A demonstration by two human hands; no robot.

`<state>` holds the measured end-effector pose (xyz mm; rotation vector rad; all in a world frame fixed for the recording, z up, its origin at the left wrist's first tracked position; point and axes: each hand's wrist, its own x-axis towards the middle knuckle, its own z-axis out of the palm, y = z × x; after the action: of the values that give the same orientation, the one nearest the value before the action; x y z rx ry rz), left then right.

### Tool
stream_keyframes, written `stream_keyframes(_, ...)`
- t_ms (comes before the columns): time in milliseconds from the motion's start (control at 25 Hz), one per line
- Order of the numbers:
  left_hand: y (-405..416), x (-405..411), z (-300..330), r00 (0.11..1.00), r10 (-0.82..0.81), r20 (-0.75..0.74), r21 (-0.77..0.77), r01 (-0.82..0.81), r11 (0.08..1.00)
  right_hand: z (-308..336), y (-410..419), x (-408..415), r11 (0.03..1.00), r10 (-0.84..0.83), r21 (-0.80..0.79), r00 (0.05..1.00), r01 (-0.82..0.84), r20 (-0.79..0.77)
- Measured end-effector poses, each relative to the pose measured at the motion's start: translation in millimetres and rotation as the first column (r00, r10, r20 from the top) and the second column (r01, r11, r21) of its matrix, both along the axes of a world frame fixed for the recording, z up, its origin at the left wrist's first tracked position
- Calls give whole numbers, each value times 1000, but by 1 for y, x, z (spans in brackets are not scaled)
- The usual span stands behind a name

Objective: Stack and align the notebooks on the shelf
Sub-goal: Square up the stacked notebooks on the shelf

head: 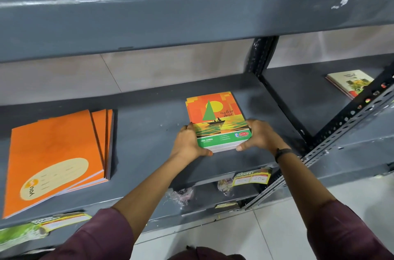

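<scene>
A stack of notebooks (215,117) with an orange, yellow and green sailboat cover lies flat on the grey metal shelf (149,132), right of centre. My left hand (187,142) clasps its near left corner, thumb under the front edge. My right hand (259,135) clasps the near right corner the same way. Both hands press the stack from its two sides. A fanned pile of larger plain orange notebooks (57,157) lies at the left of the same shelf, its lower books sticking out to the right.
A black perforated upright (262,57) bounds the shelf on the right. Beyond it lies another notebook (349,83). Yellow price labels (252,177) hang on the front lip. The upper shelf (191,19) overhangs, holding coloured packets. A lower shelf holds small wrapped items (181,194).
</scene>
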<state>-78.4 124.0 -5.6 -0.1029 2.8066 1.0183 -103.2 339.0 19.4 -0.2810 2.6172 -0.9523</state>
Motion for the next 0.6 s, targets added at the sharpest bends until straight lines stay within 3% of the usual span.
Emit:
stream_keyframes(120, -12, 7, 4, 997, -80, 14, 101, 78, 992, 14, -4, 10, 990, 53, 126, 998, -57, 34)
stream_keyframes(240, -56, 25, 13, 999, 8, -32, 317, 2, 948, 25, -24, 22, 960, -4, 276, 988, 48, -157)
stream_keyframes(320, -108, 43, 21, 969, 213, -126, 458, -134, 879, 34, -62, 32, 985, -20, 158, 964, 63, -264)
stream_keyframes(360, -141, 54, 21, 930, 328, -168, 490, -210, 846, 36, -87, 35, 998, -21, 55, 970, 35, -241)
stream_keyframes(480, -244, 87, 14, 688, 684, -244, 463, -537, 705, 27, -172, 43, 927, -8, -375, 1000, 15, 21)
stream_keyframes(600, -326, 110, 7, 390, 920, -42, 421, -828, 370, 3, -248, 42, 802, -3, -557, 935, 214, 355)
